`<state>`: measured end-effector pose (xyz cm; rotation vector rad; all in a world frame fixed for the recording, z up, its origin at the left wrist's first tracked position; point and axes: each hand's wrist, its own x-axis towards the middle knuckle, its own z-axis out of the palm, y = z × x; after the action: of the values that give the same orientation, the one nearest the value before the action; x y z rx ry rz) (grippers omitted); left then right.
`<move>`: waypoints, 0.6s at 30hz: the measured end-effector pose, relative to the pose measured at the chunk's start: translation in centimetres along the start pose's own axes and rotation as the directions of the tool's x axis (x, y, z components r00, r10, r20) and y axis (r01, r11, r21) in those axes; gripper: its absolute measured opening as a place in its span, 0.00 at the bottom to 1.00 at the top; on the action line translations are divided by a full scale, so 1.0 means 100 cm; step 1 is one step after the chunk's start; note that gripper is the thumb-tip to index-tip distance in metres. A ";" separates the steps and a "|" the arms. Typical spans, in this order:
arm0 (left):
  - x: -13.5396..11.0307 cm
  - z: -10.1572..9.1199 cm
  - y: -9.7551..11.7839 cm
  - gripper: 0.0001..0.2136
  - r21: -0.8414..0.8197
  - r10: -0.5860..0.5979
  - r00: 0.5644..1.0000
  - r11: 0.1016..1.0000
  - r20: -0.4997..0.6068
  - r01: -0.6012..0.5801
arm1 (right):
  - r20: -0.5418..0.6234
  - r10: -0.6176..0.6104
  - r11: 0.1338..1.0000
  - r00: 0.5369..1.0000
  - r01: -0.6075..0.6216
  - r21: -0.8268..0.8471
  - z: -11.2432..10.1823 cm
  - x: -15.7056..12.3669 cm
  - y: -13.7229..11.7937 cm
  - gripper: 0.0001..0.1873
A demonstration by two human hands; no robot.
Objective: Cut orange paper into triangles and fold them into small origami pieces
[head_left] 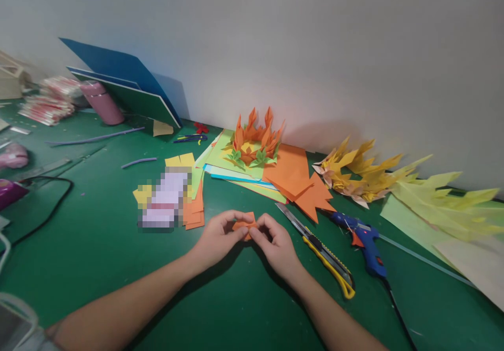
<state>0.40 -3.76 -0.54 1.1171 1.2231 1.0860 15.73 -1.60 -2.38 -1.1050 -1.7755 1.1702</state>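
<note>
Paper: small orange folded piece (244,228), near centre of green table (98,246), long axis left-right.
Left hand (218,238): fingertips pinch its left end.
Right hand (275,243): fingertips pinch its right end.
Right of hands: yellow utility knife (321,248), blue glue gun (364,240).

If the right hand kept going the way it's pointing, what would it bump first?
The right hand points up-left: first the small orange paper it pinches, then probably the left hand.
</note>
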 end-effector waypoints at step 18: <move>0.003 -0.002 0.002 0.21 -0.221 -0.167 0.986 0.960 0.031 0.169 | -0.015 -0.053 0.999 0.998 0.053 0.008 -0.001 -0.001 -0.002 0.16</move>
<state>0.17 -3.46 -0.41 0.8318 1.1338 1.0558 15.81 -1.65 -2.18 -1.0533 -1.7766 1.1339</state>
